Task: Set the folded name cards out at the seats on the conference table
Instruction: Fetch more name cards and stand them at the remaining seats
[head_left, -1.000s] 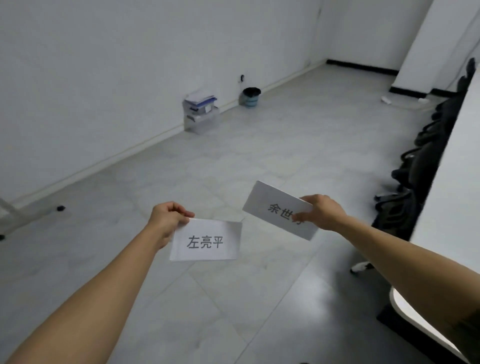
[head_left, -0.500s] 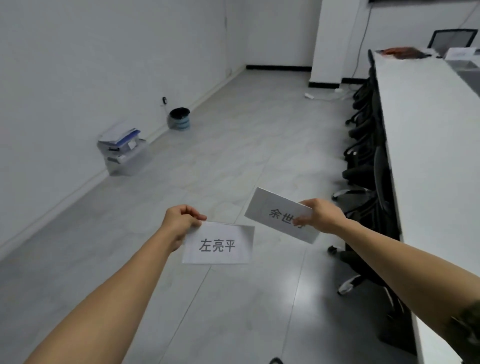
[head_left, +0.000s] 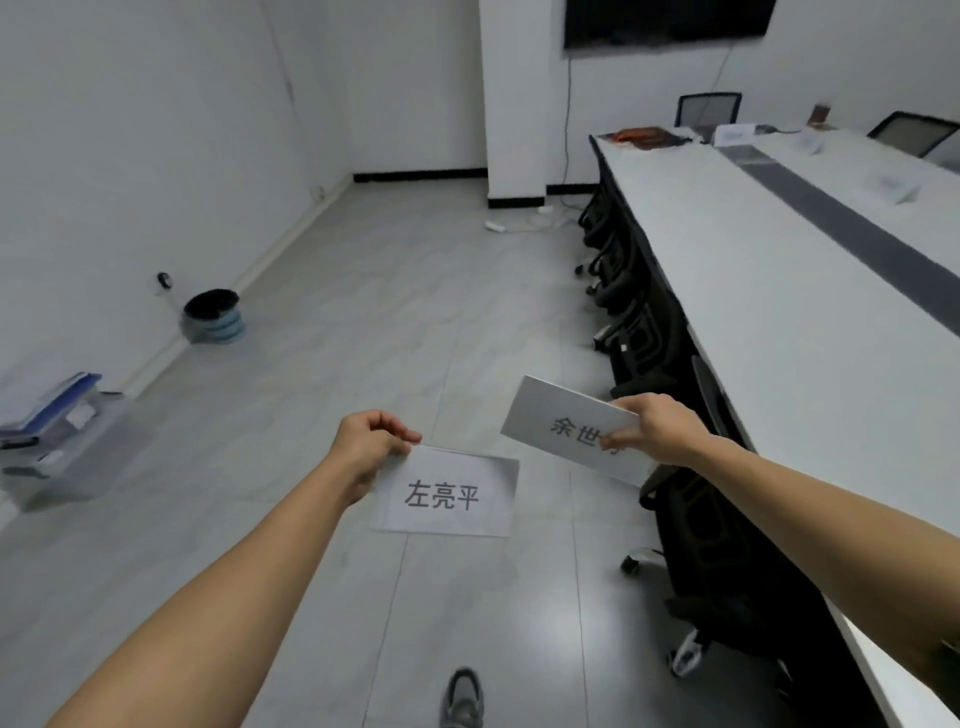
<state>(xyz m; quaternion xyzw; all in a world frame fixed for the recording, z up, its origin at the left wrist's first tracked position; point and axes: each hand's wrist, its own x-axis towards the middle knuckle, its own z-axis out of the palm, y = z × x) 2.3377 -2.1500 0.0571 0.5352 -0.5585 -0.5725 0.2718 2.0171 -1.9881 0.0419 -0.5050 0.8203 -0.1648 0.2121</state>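
My left hand (head_left: 371, 447) pinches the top corner of a white paper name card printed 左亮平 (head_left: 449, 493). My right hand (head_left: 654, 428) grips a second white printed card (head_left: 561, 426) by its right edge. Both are held over the grey tiled floor (head_left: 415, 312), with the long white conference table (head_left: 779, 312) to the right and black office chairs (head_left: 639, 322) along its left edge.

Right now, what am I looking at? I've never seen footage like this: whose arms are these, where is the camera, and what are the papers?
No machine here: a person wears a camera on the head, so this single picture looks forward and down at their own arms. The left hand pinches the left card, printed 左亮平; the right hand pinches the right card, its last character hidden by the thumb. The long white table runs along the right, black chairs tucked under it; other cards stand at its far side, too blurred to read.
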